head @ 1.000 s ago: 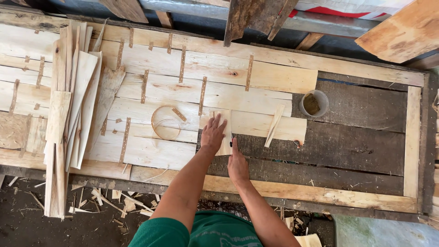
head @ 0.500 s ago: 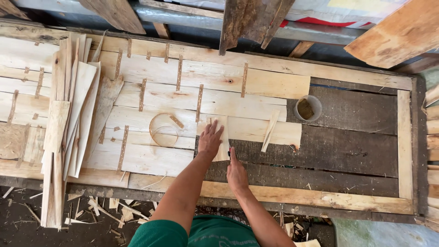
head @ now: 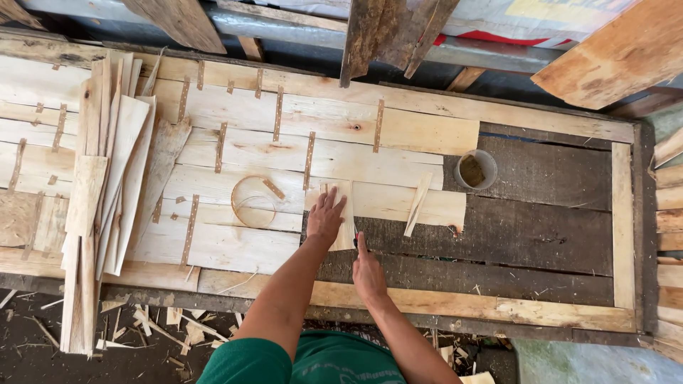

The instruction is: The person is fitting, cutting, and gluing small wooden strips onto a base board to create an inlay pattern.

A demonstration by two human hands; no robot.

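My left hand (head: 326, 213) lies flat with its fingers spread on a small upright strip of pale veneer (head: 346, 222), which rests at the edge of the joined veneer sheet (head: 235, 153). Just below it, my right hand (head: 368, 270) is curled, with its index finger stretched along the strip's lower right edge. The fingers hide whether a small blade sits in that hand. Both hands are over the spot where the pale sheet meets the dark boards (head: 512, 227) of the work table.
A ring of tape (head: 255, 201) lies on the sheet to the left of my hands. A loose narrow strip (head: 417, 205) and a small cup (head: 475, 171) are to the right. Long veneer strips (head: 107, 178) are stacked at the left. Scraps litter the ground below.
My right hand has slid slightly toward me along the strip's edge. My left hand stays pressed on the strip.
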